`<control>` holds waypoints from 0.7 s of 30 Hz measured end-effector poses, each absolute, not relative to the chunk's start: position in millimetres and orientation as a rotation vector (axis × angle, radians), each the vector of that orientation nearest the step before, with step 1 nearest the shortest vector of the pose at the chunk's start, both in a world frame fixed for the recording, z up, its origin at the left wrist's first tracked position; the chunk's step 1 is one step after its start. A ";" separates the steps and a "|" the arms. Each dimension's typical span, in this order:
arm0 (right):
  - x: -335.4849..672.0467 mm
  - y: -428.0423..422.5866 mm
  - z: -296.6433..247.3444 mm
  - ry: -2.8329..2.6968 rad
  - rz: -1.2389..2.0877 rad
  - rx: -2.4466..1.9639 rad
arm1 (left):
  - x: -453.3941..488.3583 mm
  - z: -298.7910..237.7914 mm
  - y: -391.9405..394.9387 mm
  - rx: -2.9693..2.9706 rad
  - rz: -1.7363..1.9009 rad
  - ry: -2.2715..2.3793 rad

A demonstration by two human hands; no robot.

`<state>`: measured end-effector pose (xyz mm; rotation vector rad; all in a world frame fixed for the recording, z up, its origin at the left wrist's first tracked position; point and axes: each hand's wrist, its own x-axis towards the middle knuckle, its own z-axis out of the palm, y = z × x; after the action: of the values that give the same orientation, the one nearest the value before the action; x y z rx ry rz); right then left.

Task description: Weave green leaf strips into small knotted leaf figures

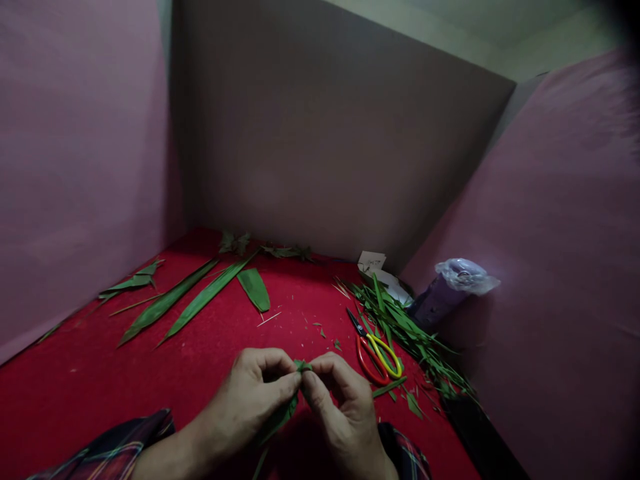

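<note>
The left hand [253,395] and right hand [343,408] are pinching a folded leaf [302,365] between them, low over the near bench [75,387], each grip closed on it. Folding is seemingly underway; tightening it is calling for steady fingertips.

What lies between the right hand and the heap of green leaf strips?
Scissors with red and yellow handles lie between right hand and heap, in the head view.
</note>
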<state>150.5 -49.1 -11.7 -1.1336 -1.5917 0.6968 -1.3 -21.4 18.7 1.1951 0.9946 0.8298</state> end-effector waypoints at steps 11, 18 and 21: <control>148.9 -47.9 -15.5 -1.459 0.884 -1.176 | 0.4 14.7 -23.4 1.287 0.812 1.016; 149.7 -48.7 -11.2 -1.509 0.835 -1.172 | -0.9 10.7 -24.3 1.265 0.813 0.994; 149.8 -47.9 -12.0 -1.478 0.852 -1.168 | -1.5 8.5 -24.8 1.268 0.807 0.995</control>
<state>149.8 -47.9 -12.0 -1.1678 -1.4783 0.8522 -1.5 -24.8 8.5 1.2678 0.9946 0.8073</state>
